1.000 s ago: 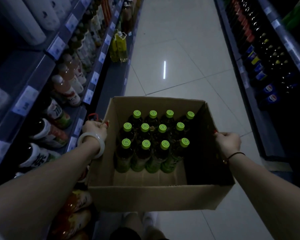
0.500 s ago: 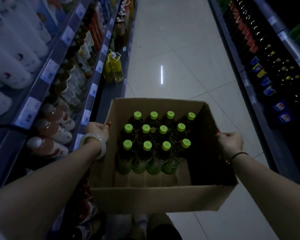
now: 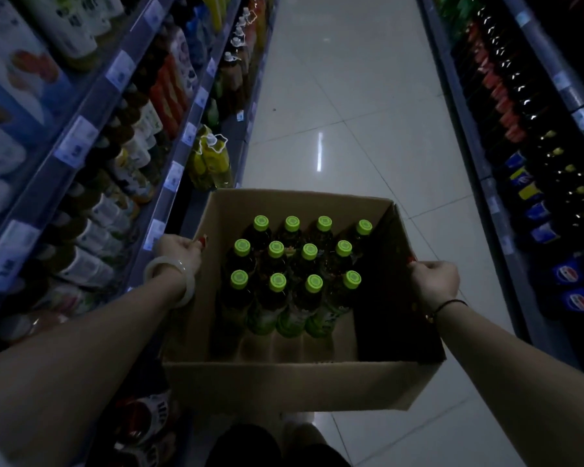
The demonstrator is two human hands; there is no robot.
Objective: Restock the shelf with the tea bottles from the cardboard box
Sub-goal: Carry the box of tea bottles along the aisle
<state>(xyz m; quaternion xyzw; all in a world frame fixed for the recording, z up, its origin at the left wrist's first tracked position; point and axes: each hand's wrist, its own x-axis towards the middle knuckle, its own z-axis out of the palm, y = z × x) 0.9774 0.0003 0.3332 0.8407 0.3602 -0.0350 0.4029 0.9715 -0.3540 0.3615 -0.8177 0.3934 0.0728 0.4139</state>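
I carry an open cardboard box (image 3: 294, 385) in front of me, above the aisle floor. Inside stand several dark tea bottles (image 3: 277, 288) with lime-green caps, upright in three rows toward the box's left and far side; its right part is bare. My left hand (image 3: 179, 249), with a pale bangle on the wrist, grips the box's left rim. My right hand (image 3: 434, 279), with a thin dark cord on the wrist, grips the right rim. The shelf (image 3: 159, 227) on my left holds rows of bottled drinks.
Yellow-green bottles (image 3: 209, 161) stand on the low shelf just beyond the box's far left corner. A dark shelf of soda bottles (image 3: 533, 183) lines the right side. The pale tiled aisle floor (image 3: 344, 96) runs ahead between both shelves. My feet show below the box.
I have walked forward along the aisle: shelf goods on both sides slid toward me. The box stays held the same way, both hands unmoved on its rims.
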